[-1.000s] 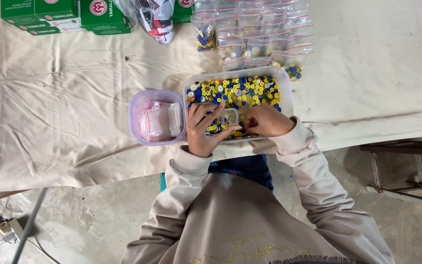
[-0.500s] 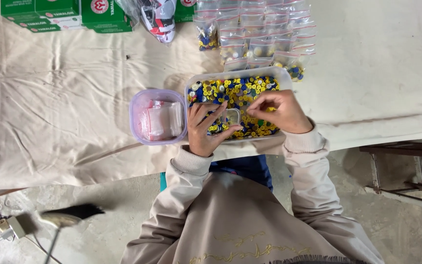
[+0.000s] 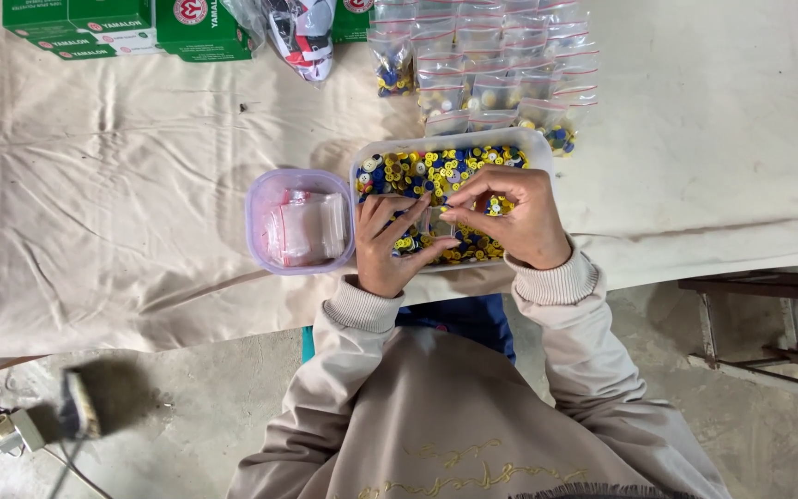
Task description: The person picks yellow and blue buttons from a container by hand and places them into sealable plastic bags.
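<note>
Your left hand (image 3: 388, 248) over near edge of white tray (image 3: 541, 148), fingers pinching small clear bag (image 3: 437, 225). Your right hand (image 3: 513, 214) at 3 o'clock of bag, fingertips pinched at bag mouth. Tray full of yellow-blue buttons (image 3: 422, 171). Purple tub (image 3: 264, 199) of empty bags at 9 o'clock. Filled bags (image 3: 496, 69) at 12 o'clock on cloth-covered counter (image 3: 122, 185).

Green cartons (image 3: 126, 23) line the cloth-covered table's (image 3: 94, 185) eleven o'clock corner, rows of filled clear bags (image 3: 496, 65) at twelve. A wooden bench (image 3: 768, 323) stands at three o'clock.
</note>
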